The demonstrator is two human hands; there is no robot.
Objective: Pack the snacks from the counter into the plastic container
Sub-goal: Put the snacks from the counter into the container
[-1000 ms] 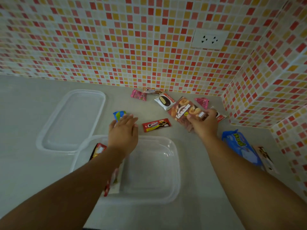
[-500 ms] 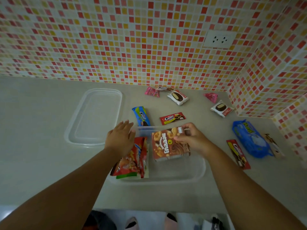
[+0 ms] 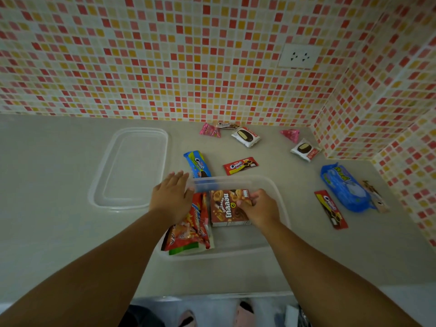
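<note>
Soft, rather dim, even light covers the scene, the tiled wall (image 3: 165,55) brighter than the grey counter (image 3: 47,185), with only faint shadows and no harsh glare, while the wide lens bends the wall lines at the edges and the near forearms look slightly soft.

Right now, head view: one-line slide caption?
Right hand sets brown box into clear container beside red bags; left hand steadies rim.

A home kitchen corner: a pale counter (image 3: 59,185) meets mosaic-tiled walls (image 3: 165,55) fitted with a white power socket (image 3: 299,56).
</note>
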